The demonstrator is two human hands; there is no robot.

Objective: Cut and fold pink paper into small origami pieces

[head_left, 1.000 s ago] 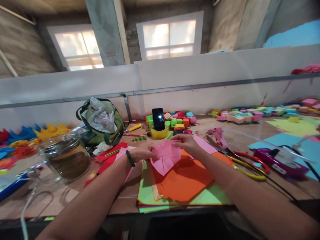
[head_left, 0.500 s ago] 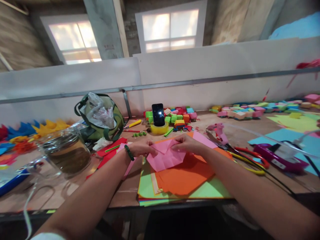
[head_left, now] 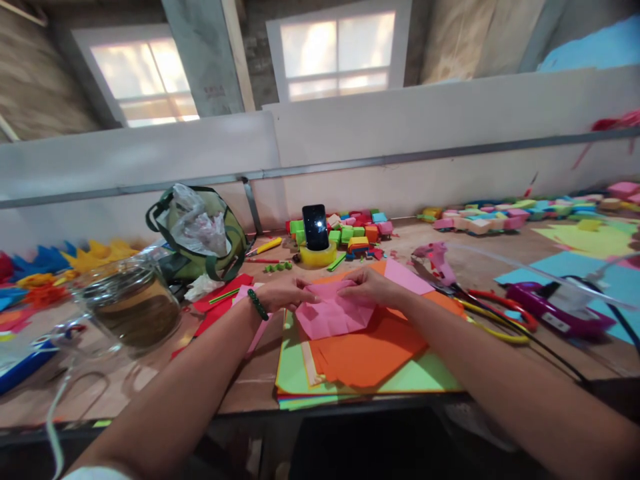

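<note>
A creased sheet of pink paper (head_left: 336, 315) is held between my two hands, above a stack of coloured sheets. My left hand (head_left: 287, 295), with a green bead bracelet on its wrist, pinches the paper's left edge. At the upper right, my right hand (head_left: 370, 287) grips the same paper between thumb and fingers. Orange paper (head_left: 375, 360) lies directly beneath it, on top of light green sheets (head_left: 295, 373). Another pink sheet (head_left: 407, 277) rests flat beyond my right hand. Parts of my fingertips are hidden behind the paper.
A phone (head_left: 315, 227) leans upright in a yellow tape roll (head_left: 319, 255). Left stand a glass jar (head_left: 133, 307) and a green bag (head_left: 220, 233). Scissors (head_left: 500, 320), a pink glue gun (head_left: 437, 260) and a purple power strip (head_left: 555, 313) lie right. Folded paper blocks (head_left: 480, 220) line the back.
The pink paper's upper edge, which showed a V-shaped folded flap, now looks flatter and more spread. Both hands keep hold of it with small finger shifts.
</note>
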